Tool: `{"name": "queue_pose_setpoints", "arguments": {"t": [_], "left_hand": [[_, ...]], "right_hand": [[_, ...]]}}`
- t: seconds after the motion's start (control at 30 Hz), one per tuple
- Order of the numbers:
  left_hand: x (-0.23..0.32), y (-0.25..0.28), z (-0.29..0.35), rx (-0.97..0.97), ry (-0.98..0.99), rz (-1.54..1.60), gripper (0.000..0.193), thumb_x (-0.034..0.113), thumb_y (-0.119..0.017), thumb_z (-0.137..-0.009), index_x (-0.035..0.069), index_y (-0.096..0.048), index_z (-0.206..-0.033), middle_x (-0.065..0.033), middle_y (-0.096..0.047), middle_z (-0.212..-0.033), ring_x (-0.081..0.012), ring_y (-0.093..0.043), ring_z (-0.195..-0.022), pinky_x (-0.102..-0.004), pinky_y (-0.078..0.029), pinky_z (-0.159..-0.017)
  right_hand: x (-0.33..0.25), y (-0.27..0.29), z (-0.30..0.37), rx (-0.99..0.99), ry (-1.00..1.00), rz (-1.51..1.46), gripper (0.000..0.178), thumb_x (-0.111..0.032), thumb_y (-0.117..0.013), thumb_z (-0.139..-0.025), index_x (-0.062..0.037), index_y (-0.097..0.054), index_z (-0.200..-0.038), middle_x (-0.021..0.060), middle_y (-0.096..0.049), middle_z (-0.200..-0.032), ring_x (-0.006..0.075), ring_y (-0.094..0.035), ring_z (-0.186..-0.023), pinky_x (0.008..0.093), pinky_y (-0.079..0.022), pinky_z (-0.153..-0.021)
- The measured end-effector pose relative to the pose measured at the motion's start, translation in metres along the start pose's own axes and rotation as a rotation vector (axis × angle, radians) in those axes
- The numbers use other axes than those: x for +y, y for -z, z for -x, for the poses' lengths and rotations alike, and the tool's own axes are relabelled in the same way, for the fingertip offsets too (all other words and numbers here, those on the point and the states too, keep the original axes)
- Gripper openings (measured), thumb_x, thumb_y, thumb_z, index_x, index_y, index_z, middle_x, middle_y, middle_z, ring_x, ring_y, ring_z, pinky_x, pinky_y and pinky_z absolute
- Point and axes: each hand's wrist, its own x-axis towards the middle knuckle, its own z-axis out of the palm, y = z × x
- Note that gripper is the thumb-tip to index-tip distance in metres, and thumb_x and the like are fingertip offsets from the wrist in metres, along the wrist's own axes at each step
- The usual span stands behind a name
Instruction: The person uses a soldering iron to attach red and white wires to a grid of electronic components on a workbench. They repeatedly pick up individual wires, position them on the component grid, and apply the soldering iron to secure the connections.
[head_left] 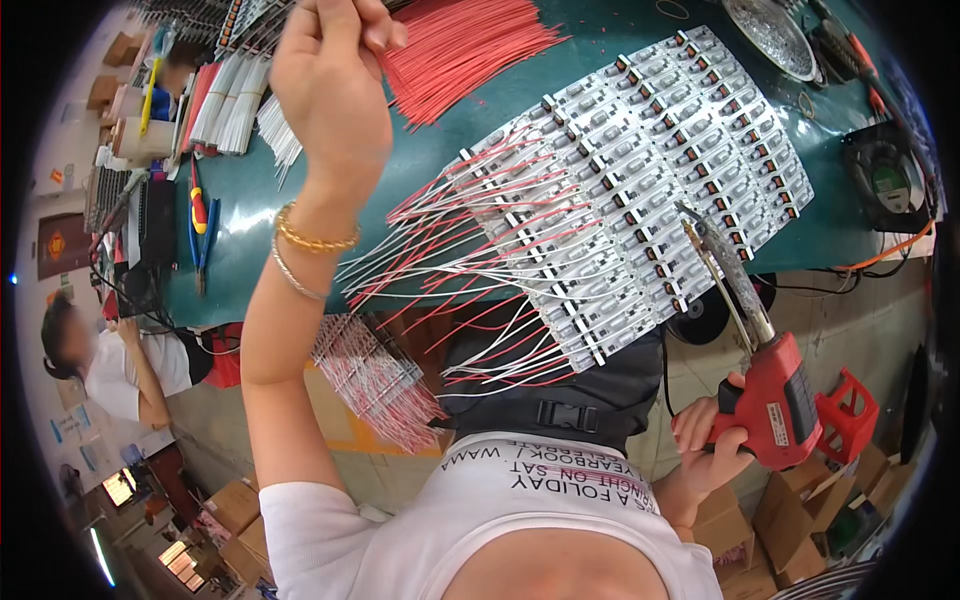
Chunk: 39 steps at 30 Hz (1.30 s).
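Note:
My right hand [715,440] is wrapped round the handle of a red soldering gun [775,400]. The gun's thin metal tip reaches over a large panel of white circuit boards [660,160]. Red and white wires [460,240] fan out from the panel's left side and hang past the table edge. My left hand [335,85] is raised over the far left, beside a pile of cut red wires [470,50]. Its visible fingers are curled, and the fingertips run past the top edge of the picture. What they hold, if anything, is hidden.
Blue-handled pliers [203,245] and a red-yellow screwdriver [198,205] lie on the green table [260,200] near bundled white wires [235,105]. A metal dish [770,40] and black fan [885,180] stand at right. Another wired panel [370,375] hangs below. A person [115,370] sits left.

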Motion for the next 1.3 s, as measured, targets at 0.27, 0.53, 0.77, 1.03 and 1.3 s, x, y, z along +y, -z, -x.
{"name": "queue_pose_setpoints", "arguments": {"t": [0.27,0.53,0.77,1.03,1.3], "left_hand": [[-0.005,-0.013,0.017,-0.012,0.027,-0.082,0.031,0.018,-0.035,-0.097,-0.002,-0.04,-0.12,-0.0042,-0.049,-0.077,-0.0074,-0.035,-0.061,-0.0238,-0.037,-0.057],[0.003,-0.03,0.022,-0.052,-0.043,-0.131,0.029,0.016,-0.036,-0.097,-0.002,-0.039,-0.119,-0.0048,-0.05,-0.077,-0.0064,-0.035,-0.06,-0.0215,-0.037,-0.055],[-0.005,-0.032,0.031,-0.023,0.02,-0.19,0.025,0.017,-0.04,-0.095,-0.001,-0.042,-0.112,-0.0034,-0.052,-0.072,-0.003,-0.033,-0.054,-0.0177,-0.031,-0.048],[0.064,-0.053,0.067,-0.207,0.044,-0.776,0.01,0.011,-0.048,-0.091,0.002,-0.05,-0.093,-0.0012,-0.056,-0.067,-0.0014,-0.035,-0.048,-0.0166,-0.027,-0.043],[0.021,-0.075,0.135,-0.4,0.019,-0.943,0.013,0.0,-0.067,-0.072,-0.001,-0.054,-0.075,-0.008,-0.054,-0.072,-0.017,-0.054,-0.061,-0.025,-0.042,-0.051]], "right_hand": [[0.004,-0.001,0.002,0.019,-0.012,-0.021,0.061,-0.042,-0.048,-0.089,0.0088,-0.035,-0.121,0.0003,-0.038,-0.046,0.0105,-0.037,-0.034,0.0236,-0.035,-0.038],[-0.002,-0.001,0.002,0.053,-0.048,-0.055,0.064,-0.039,-0.054,-0.086,0.011,-0.034,-0.12,0.0011,-0.039,-0.046,0.0105,-0.04,-0.037,0.0249,-0.037,-0.042],[0.001,0.001,0.003,0.014,-0.005,-0.017,0.06,-0.041,-0.05,-0.088,0.008,-0.036,-0.121,0.0,-0.038,-0.046,0.0103,-0.037,-0.034,0.0229,-0.034,-0.038],[-0.01,-0.004,0.006,0.077,-0.069,0.017,0.069,-0.048,-0.053,-0.084,0.0078,-0.036,-0.12,-0.0003,-0.038,-0.046,0.0106,-0.039,-0.037,0.0246,-0.036,-0.042],[-0.023,-0.007,0.016,0.043,-0.167,0.132,0.08,-0.062,-0.052,-0.077,0.0047,-0.039,-0.118,-0.0021,-0.038,-0.046,0.0107,-0.041,-0.04,0.026,-0.038,-0.047]]}}
